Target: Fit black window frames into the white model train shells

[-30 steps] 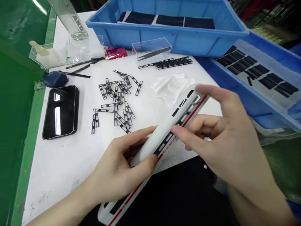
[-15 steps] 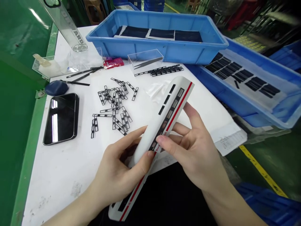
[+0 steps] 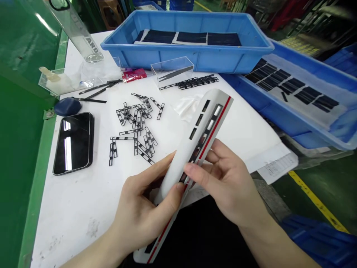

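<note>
Black window-frame strips (image 3: 134, 126) are found loose on the white worktable (image 3: 72, 219), left of the hands. A white model train carriage shell (image 3: 192, 149) is held clear of the table, its lower half clenched by the left hand (image 3: 142, 212) and grasped by the right hand (image 3: 228, 182), the right thumb lying across the windows. A blue plastic tray (image 3: 267, 108) is noted at far right.

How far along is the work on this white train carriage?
Hard to be sure, but partway. Done, it seems: the white carriage shell shows dark-framed windows beside its red stripe. In hand: the left hand and right hand hold that shell. Left: a scattered heap of loose black window strips still lies on the white table.
</note>
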